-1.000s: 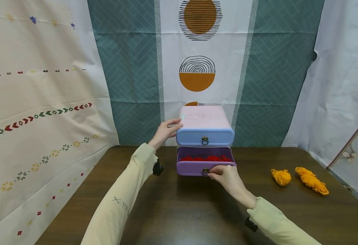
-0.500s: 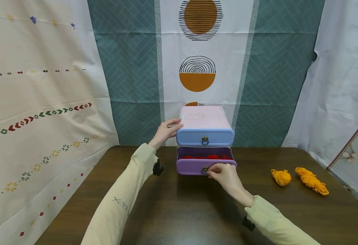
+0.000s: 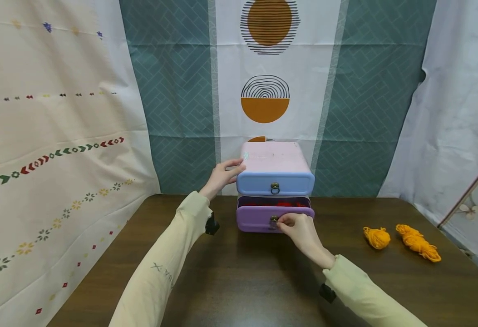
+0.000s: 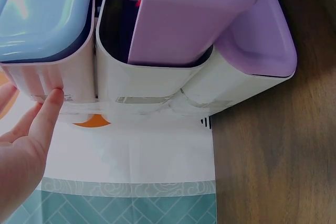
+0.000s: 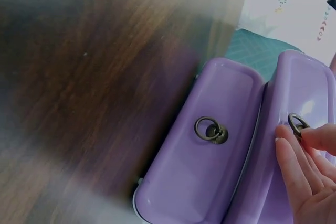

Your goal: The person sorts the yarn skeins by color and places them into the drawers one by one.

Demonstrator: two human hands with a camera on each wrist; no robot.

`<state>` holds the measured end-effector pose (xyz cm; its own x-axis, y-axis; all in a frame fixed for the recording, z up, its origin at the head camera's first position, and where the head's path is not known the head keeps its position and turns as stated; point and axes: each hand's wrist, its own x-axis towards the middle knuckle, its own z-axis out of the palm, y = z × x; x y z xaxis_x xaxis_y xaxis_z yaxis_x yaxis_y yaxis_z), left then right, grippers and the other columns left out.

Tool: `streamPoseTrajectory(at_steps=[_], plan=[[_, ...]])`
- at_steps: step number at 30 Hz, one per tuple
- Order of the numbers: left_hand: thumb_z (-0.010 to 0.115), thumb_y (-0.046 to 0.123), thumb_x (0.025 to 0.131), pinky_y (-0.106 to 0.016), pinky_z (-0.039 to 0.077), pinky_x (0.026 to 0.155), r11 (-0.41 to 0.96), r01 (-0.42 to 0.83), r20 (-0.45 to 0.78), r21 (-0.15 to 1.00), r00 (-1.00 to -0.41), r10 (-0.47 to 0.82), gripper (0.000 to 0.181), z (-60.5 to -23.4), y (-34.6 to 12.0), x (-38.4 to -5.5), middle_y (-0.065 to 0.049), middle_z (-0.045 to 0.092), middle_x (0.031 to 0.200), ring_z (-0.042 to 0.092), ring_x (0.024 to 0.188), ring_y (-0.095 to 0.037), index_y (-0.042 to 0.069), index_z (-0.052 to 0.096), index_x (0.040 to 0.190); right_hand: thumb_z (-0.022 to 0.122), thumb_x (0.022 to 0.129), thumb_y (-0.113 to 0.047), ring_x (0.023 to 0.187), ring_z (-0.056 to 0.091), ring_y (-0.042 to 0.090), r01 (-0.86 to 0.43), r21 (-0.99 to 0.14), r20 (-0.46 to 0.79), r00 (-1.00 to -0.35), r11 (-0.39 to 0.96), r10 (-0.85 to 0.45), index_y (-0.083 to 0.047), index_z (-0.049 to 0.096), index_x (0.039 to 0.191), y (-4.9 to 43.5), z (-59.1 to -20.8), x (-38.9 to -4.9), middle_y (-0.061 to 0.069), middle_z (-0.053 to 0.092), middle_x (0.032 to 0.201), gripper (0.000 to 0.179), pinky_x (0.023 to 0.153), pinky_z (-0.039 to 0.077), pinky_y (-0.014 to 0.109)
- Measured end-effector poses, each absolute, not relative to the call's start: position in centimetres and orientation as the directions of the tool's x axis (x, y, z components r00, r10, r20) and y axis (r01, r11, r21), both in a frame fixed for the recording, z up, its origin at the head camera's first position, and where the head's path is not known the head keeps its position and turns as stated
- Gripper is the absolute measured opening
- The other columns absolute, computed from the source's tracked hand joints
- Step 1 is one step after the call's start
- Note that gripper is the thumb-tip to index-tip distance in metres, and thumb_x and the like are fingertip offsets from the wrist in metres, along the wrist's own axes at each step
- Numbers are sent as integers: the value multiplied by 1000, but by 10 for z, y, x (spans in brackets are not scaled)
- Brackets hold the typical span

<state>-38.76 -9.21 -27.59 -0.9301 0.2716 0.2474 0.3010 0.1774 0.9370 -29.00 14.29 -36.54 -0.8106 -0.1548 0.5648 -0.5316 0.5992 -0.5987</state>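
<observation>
A small stacked drawer cabinet stands at the back of the table, with a pink top [image 3: 277, 156] and a blue upper drawer [image 3: 255, 184]. Below that, the purple middle drawer [image 3: 255, 220] is pulled partway out, and a strip of red yarn [image 3: 284, 204] shows inside. My right hand [image 3: 302, 230] pinches this drawer's brass ring pull [image 5: 293, 121] between thumb and fingers. With extended fingers my left hand [image 3: 222, 176] touches the side of the pink casing. A second purple drawer [image 5: 184, 177], at the bottom, appears in both wrist views with its own ring pull [image 5: 202, 128].
Two bundles of orange-yellow yarn lie on the right of the brown table [image 3: 230, 281]: a round ball [image 3: 376, 237] and a longer skein [image 3: 418, 243]. Patterned cloth hangs behind the cabinet [image 3: 173, 113] and along both sides.
The purple middle drawer has slid inward, with my right hand moving along on its ring pull. Less red yarn shows now. My left hand has stayed against the casing.
</observation>
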Motion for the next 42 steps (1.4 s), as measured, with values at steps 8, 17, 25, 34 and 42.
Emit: streamPoseTrajectory(at_steps=[8, 17, 25, 34, 42], plan=[[63, 32, 86, -30, 48, 81, 204, 317, 264, 926, -932, 249, 49, -284, -89, -396, -7, 47, 127, 52, 106, -17, 12, 52, 129, 72, 75, -3, 63, 59, 11, -504, -622, 554, -824, 599, -119, 1, 68, 72, 142, -368, -303, 3, 65, 70, 6, 55, 49, 27], [63, 30, 86, -30, 48, 82, 192, 315, 262, 929, -930, 257, 48, -284, -90, -396, -7, 47, 128, 52, 106, -17, 11, 52, 129, 70, 76, -2, 65, 62, 13, -498, -624, 562, -821, 602, -97, -2, 68, 71, 140, -368, -313, 2, 65, 69, 6, 58, 50, 29], [63, 31, 86, -29, 48, 81, 195, 322, 269, 926, -929, 256, 48, -284, -90, -395, -6, 47, 127, 53, 105, -16, 12, 52, 129, 68, 78, -2, 68, 64, 18, -493, -636, 552, -829, 594, -97, 2, 68, 72, 140, -368, -322, 5, 66, 69, 7, 61, 52, 34], [63, 33, 86, -27, 48, 81, 202, 315, 262, 927, -932, 252, 48, -286, -91, -395, -4, 48, 127, 52, 105, -14, 14, 53, 128, 70, 77, -3, 63, 62, 15, -467, -644, 530, -844, 606, -88, 1, 69, 73, 139, -368, -326, 5, 66, 69, 6, 58, 49, 31], [62, 32, 87, -29, 47, 82, 180, 316, 264, 931, -928, 264, 49, -284, -94, -394, -7, 45, 130, 51, 107, -18, 12, 51, 130, 70, 76, -3, 63, 63, 16, -473, -633, 541, -837, 613, -88, 0, 69, 72, 137, -365, -329, 5, 66, 69, 6, 57, 50, 33]])
